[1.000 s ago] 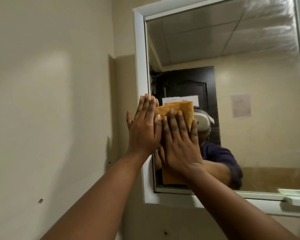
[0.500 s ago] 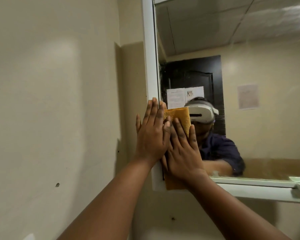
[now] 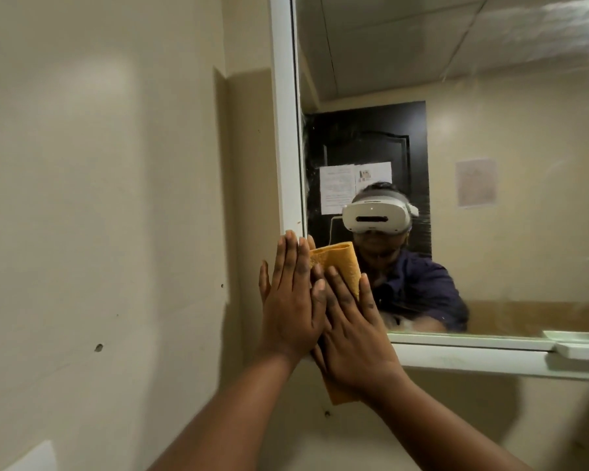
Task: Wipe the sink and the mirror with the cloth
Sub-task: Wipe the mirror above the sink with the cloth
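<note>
Cloth (image 3: 346, 266), orange, folded, lay flat at mirror (image 3: 490, 198) lower left corner, bottom edge hanging past white frame (image 3: 286, 130). Left hand (image 3: 291, 300) and right hand (image 3: 351, 334) pressed it, fingers straight, left overlapping right. Against earlier frames, hands and cloth sat lower on glass, nearer bottom frame; reflected white headset (image 3: 374, 215) showed above cloth top.
</note>
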